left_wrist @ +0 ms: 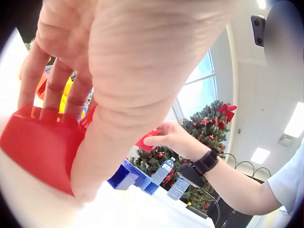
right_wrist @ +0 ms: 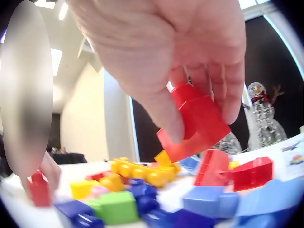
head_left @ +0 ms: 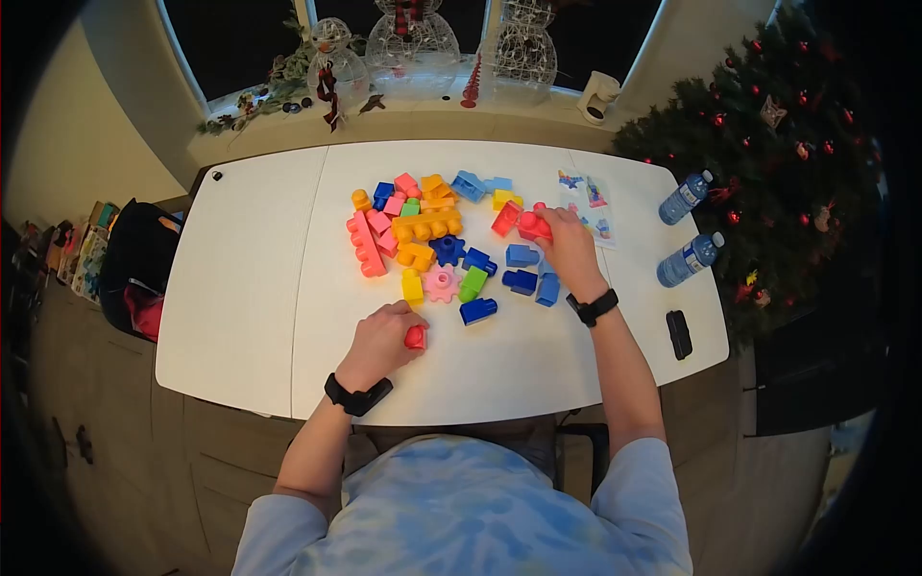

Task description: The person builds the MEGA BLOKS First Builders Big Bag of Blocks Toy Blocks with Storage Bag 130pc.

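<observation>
Bench: white, broad, a seam across it. Decorated tree beyond its right end. Toy blocks spread loosely mid-bench, warm colours mostly toward the left, blues toward the right.

Printed sheet flat at the far right, just beyond the right hand. That hand pinches a red block, thumb against fingers, held tilted above the bench. Left hand on the near side, thumb and fingers closed about another red block; this one appears to rest on the bench, stud up.

Two bottles at the right, dark case nearer the edge. Long orange block lies in the spread. Smaller: the right hand's red block, close beside a loose red piece, and the left hand's red block, apart from the spread.

Step in hand, by my reading: picking out red pieces, perhaps to join them. Next move seems to call for bringing the right hand's piece across to the left's, clearing the blocks between, then lining up stud and socket while the left steadies.

Writing, smallest of all: bottle labels present, lettering too small to read. Sheet shows coloured pictures; no words legible. No brand made out on the blocks.
</observation>
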Motion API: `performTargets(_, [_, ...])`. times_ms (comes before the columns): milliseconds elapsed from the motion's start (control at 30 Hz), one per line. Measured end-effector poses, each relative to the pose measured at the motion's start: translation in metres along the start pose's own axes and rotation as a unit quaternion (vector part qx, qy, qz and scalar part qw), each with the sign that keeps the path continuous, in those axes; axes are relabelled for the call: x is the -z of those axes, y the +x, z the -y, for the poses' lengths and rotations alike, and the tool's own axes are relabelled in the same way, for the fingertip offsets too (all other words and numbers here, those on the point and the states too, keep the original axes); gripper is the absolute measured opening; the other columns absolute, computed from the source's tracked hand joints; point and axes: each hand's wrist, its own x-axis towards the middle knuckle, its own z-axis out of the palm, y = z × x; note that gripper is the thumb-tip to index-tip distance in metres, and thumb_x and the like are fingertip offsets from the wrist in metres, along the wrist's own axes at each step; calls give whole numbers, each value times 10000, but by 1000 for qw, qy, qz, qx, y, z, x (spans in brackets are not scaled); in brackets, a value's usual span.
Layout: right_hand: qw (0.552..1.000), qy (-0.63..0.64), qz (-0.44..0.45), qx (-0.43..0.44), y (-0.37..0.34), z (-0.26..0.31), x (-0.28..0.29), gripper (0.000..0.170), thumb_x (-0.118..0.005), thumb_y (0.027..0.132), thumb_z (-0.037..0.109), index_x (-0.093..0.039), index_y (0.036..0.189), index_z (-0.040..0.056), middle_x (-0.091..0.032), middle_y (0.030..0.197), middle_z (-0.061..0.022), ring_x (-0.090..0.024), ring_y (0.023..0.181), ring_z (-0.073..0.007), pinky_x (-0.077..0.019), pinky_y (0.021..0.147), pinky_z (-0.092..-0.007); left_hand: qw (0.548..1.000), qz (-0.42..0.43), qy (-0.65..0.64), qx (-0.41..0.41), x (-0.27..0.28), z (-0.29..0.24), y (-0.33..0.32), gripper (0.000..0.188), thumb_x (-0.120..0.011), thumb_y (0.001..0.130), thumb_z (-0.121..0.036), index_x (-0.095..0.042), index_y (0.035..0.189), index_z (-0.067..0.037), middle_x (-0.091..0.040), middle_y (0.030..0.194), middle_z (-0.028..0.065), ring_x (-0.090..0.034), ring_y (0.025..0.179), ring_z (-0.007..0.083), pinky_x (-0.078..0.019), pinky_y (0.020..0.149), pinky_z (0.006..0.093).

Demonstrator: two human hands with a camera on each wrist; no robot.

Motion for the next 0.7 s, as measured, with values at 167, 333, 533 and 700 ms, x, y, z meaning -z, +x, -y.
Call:
performTargets(167, [927,258,249,108,-48,63,34,372,-760,794,80,-656,1150,44,-681,1103,-152,-643,1078,-350,-533,918,-420,999,-31,-32,29,2,-1,-2,372,-864,691,-162,-735,1036,-111,-703,1030,59,-681,972,282,-565,822,396])
performTargets(333, [912,222,302,166,-91,74,-4,361,-765,805,104,-646,1142,55,-670,1100,-147,-651,1043,-349,-540,897,-419,999,-6,-15,39,5,6,-2,335,-851,707,-210,-730,1005,-118,-698,989,48,-681,966,288,-567,817,409])
performTargets(533, [934,250,217,131,-81,78,-35,351,-781,811,114,-642,1128,57,-666,1083,-148,-658,1014,-349,-546,884,-416,999,-34,-31,29,-5,5,3,340,-855,700,-217,-741,1005,-120,-706,987,50,-689,944,292,-568,807,411])
performTargets(700, [927,261,225,145,-77,86,-48,353,-790,809,123,-642,1123,60,-667,1076,-149,-662,1005,-346,-547,880,-413,998,-41,-40,25,-8,1,5,344,-855,692,-210,-750,1009,-127,-711,993,43,-690,955,287,-567,806,410])
